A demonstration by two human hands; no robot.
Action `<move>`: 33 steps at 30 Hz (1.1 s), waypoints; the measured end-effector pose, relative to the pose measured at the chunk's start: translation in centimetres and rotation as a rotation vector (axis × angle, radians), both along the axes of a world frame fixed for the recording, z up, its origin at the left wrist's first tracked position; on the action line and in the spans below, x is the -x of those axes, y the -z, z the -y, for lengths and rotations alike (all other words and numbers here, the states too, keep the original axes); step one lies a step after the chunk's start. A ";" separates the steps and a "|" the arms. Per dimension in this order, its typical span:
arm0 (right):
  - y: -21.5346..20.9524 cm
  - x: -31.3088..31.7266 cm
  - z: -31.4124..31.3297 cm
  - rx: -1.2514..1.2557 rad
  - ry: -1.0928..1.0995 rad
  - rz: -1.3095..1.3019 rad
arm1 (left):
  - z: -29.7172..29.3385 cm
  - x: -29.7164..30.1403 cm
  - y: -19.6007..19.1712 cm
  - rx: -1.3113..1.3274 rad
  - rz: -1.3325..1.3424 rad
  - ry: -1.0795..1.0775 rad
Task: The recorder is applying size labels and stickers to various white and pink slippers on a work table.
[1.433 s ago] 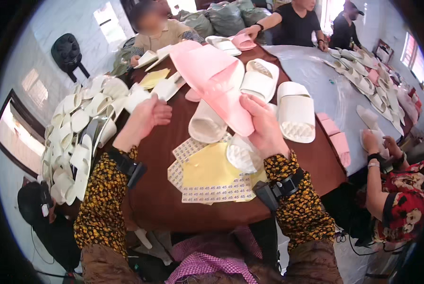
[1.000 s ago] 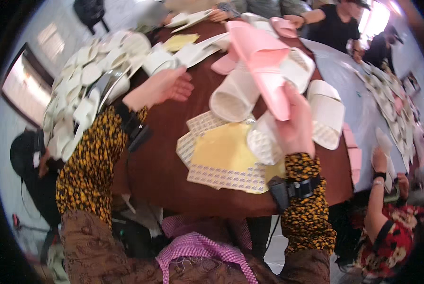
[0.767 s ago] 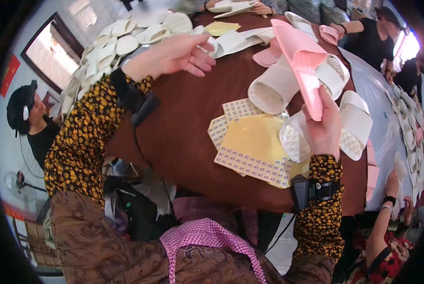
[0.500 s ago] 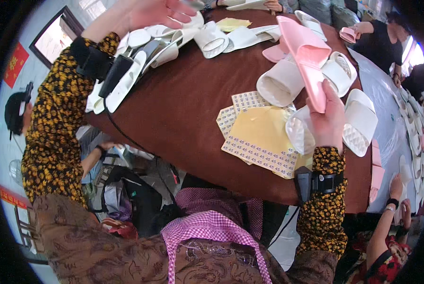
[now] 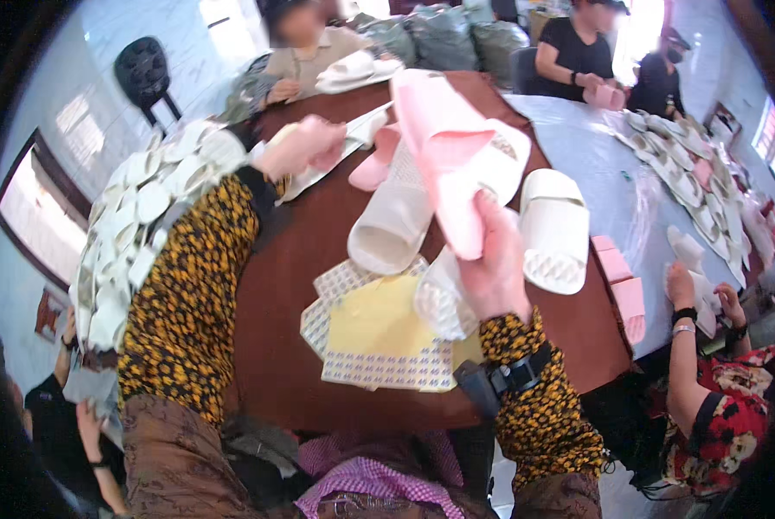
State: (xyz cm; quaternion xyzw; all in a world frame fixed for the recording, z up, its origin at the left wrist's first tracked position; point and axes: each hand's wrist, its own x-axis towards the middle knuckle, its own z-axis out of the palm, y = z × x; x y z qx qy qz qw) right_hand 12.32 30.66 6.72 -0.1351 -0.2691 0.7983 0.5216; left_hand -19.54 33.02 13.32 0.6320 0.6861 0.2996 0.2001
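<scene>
Mid-sort: my right hand (image 5: 491, 277) grips 1 pink slipper (image 5: 443, 151); my left hand (image 5: 305, 147), clenched at frame's upper left, likely fetches 1 more.

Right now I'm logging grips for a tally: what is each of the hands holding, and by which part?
The right hand grips a pink slipper by its lower end. The left hand is blurred; whether it holds anything cannot be told.

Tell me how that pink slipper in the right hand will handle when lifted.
The pink slipper is probably light: the right hand holds it up by one end. It looks thin and flat, so likely soft and bendable. Unlikely to roll or break.
</scene>
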 end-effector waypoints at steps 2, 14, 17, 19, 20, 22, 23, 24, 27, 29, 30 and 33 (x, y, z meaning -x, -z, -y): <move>0.1 0.4 0.1 0.049 0.002 -0.035 | -2.5 0.0 3.5 0.139 0.056 -0.228; 0.0 0.0 -0.6 0.036 -0.020 -0.026 | -6.3 0.5 10.1 0.266 0.511 -0.282; -0.1 0.3 -0.4 0.052 -0.035 -0.041 | -5.6 2.9 9.4 0.175 0.674 -0.252; 0.8 0.0 -1.0 0.056 -0.042 -0.046 | -4.9 0.6 6.9 0.188 0.679 -0.267; 0.9 -0.2 -1.1 0.063 -0.037 -0.037 | -4.4 -0.2 5.6 0.186 0.682 -0.292; 0.7 0.0 -0.8 0.067 -0.055 -0.040 | -3.2 1.0 4.6 0.194 0.761 -0.319; 0.6 0.1 -0.5 0.074 -0.053 -0.036 | -2.1 2.0 4.1 0.192 0.756 -0.325; 0.6 -0.1 -0.5 0.084 -0.040 -0.032 | -0.9 1.5 3.0 0.197 0.751 -0.320; 0.4 0.0 -0.2 0.062 -0.049 -0.041 | 4.4 1.9 1.1 0.149 0.797 -0.247; 0.8 0.2 -0.5 0.055 -0.055 -0.041 | 8.1 2.3 0.4 0.171 0.827 -0.240; 1.1 -0.1 -0.9 0.050 -0.031 -0.031 | 9.6 1.0 0.0 0.183 0.822 -0.240; 1.8 0.1 -1.8 0.020 0.012 -0.024 | 16.2 -3.0 -0.6 0.182 0.860 -0.299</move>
